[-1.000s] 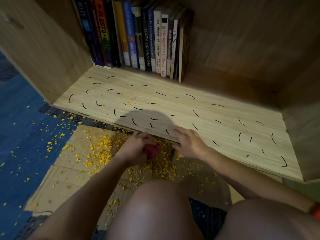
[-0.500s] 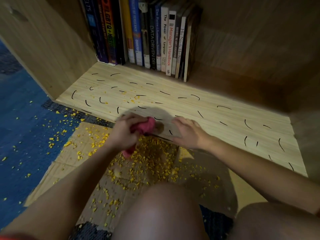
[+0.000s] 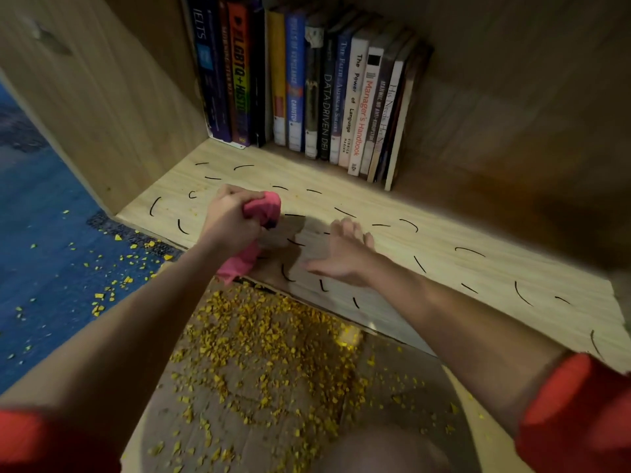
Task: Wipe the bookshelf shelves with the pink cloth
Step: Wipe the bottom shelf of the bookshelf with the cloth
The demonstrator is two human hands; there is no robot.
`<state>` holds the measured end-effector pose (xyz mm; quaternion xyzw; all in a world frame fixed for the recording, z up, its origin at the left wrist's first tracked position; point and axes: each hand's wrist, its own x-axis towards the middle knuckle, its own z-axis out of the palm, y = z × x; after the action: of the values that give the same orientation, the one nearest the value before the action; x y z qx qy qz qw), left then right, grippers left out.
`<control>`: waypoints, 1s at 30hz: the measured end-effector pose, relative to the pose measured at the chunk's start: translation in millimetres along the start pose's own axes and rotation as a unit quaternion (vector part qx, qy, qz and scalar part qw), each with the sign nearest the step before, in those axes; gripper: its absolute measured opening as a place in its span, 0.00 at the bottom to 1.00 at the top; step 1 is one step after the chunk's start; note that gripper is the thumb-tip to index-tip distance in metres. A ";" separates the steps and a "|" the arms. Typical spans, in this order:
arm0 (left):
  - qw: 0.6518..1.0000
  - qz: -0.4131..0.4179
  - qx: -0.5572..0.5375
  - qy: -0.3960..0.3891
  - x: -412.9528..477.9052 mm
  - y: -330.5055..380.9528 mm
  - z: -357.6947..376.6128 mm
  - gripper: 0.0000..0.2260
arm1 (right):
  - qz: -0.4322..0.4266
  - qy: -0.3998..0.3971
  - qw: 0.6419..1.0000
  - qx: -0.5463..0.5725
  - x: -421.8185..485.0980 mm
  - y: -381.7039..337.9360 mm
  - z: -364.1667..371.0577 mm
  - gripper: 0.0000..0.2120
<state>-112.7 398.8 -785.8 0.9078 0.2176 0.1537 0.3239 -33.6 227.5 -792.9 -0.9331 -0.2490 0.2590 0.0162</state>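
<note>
Dim, warm light falls from behind the viewer onto the pale shelf; its recess toward 1 o'clock sinks into brown shadow. A soft shadow lies at centre. The right hand is motion-blurred. Wide-angle distortion bends the edges, and the red sleeve at 4 o'clock is out of focus.

books stand on the marked shelf; yellow crumbs litter the cardboard

The left hand, gripping the bunched pink cloth, has moved off the crumb-strewn cardboard and up onto the shelf, closer to the books. The right hand has slid farther in toward the books, fingers now spread.
</note>
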 end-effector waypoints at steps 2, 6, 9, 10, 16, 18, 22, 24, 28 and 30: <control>1.000 0.008 0.012 -0.015 7.4 -1.3 3.1 0.20 | 0.032 -0.006 0.999 0.041 10.7 0.0 3.6 0.60; 0.999 0.017 0.022 -0.031 31.1 -8.0 11.2 0.20 | 0.063 0.037 0.997 0.032 26.1 7.2 12.4 0.64; 0.998 0.020 0.030 -0.042 55.0 -9.8 17.2 0.18 | 0.053 0.065 0.996 0.038 29.3 11.2 16.9 0.62; 0.998 0.015 0.038 -0.052 62.9 -10.3 21.1 0.19 | 0.051 0.068 0.996 0.039 30.0 11.9 17.8 0.61; 0.971 0.048 0.109 -0.205 80.4 3.8 49.4 0.23 | 0.051 0.067 0.994 0.064 30.4 12.9 19.6 0.62; 0.958 0.087 0.122 -0.245 75.4 6.5 49.8 0.24 | 0.051 0.056 0.995 0.063 29.9 12.2 17.9 0.62; 0.935 0.139 0.175 -0.276 57.2 3.2 40.9 0.24 | 0.045 0.033 0.997 0.045 28.9 10.9 13.3 0.62; 0.930 0.136 0.175 -0.293 39.9 2.8 30.6 0.25 | 0.037 0.002 0.999 0.035 27.6 15.9 0.9 0.60; 0.910 0.133 0.137 -0.369 5.2 -3.7 7.4 0.24 | -0.004 -0.111 0.993 0.044 6.5 31.8 -23.7 0.55; 0.915 0.137 0.122 -0.358 -5.3 -6.6 -1.0 0.24 | -0.033 -0.110 0.993 0.029 -7.8 32.0 -18.8 0.56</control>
<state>-119.6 401.3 -790.1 0.9553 -0.0222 -0.1669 0.2430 -15.5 197.6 -778.0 -0.8893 -0.2725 0.3665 0.0248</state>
